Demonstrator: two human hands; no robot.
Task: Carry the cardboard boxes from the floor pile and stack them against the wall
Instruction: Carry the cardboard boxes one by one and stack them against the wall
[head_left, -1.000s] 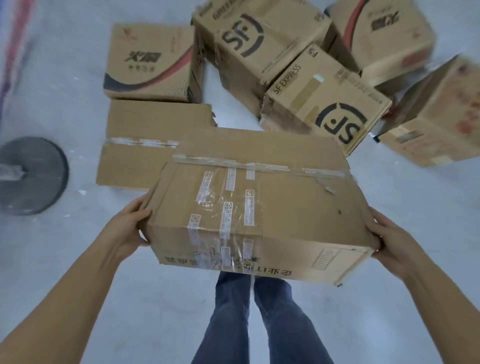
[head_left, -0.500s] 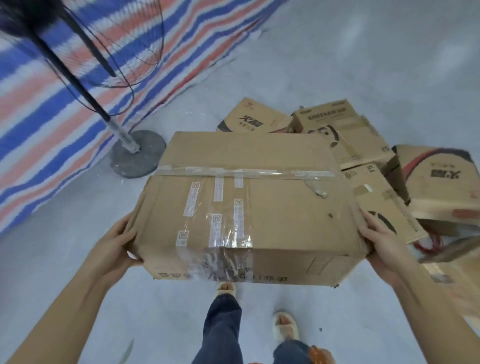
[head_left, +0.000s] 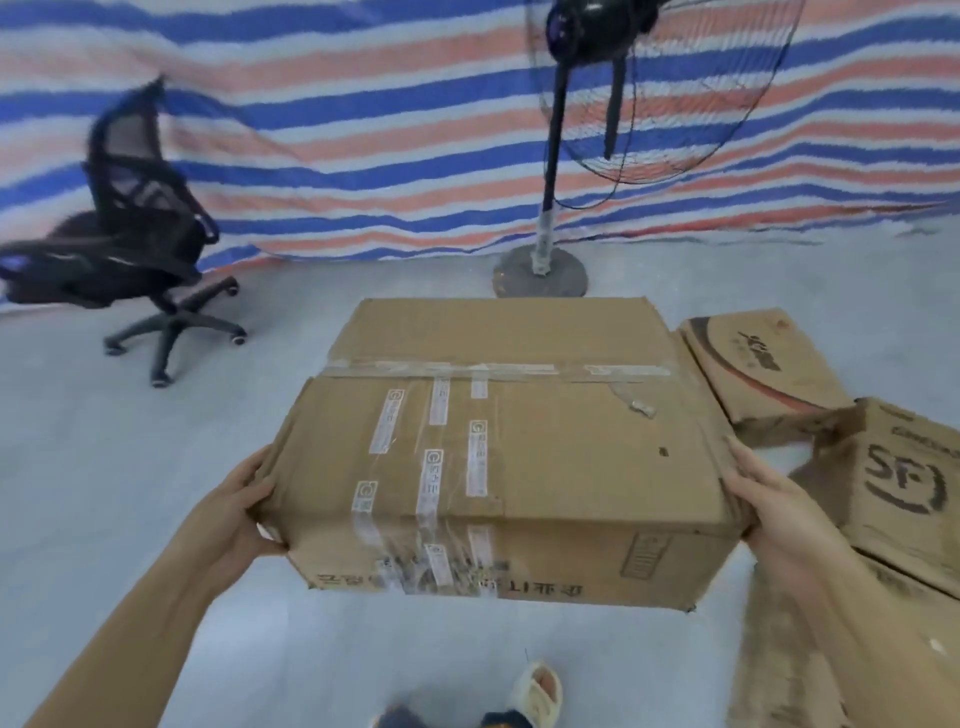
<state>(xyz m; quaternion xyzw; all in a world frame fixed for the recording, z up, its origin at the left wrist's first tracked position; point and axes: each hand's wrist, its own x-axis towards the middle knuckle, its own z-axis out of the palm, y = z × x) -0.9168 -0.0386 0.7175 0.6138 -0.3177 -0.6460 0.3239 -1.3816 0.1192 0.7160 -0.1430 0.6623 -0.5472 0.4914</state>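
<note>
I hold a large taped cardboard box (head_left: 545, 457) level in the air in front of me. My left hand (head_left: 236, 512) grips its left side with the thumb on the top edge. My right hand (head_left: 774, 509) grips its right side the same way. To the right on the floor lies the pile: a box with a red and black swoosh (head_left: 758, 374), a box printed SF (head_left: 904, 483) and flattened cardboard (head_left: 831, 665) below it. The striped tarp wall (head_left: 363, 156) stands ahead.
A standing fan (head_left: 550, 156) with a round base (head_left: 540, 273) stands just beyond the held box. A black office chair (head_left: 140, 234) sits at the left near the tarp. Grey concrete floor (head_left: 130, 467) lies between. My sandalled foot (head_left: 537, 691) shows at the bottom.
I have turned left with the box in both hands. The pile slid to the right edge of view, and the tarp wall, fan and chair came into view ahead.
</note>
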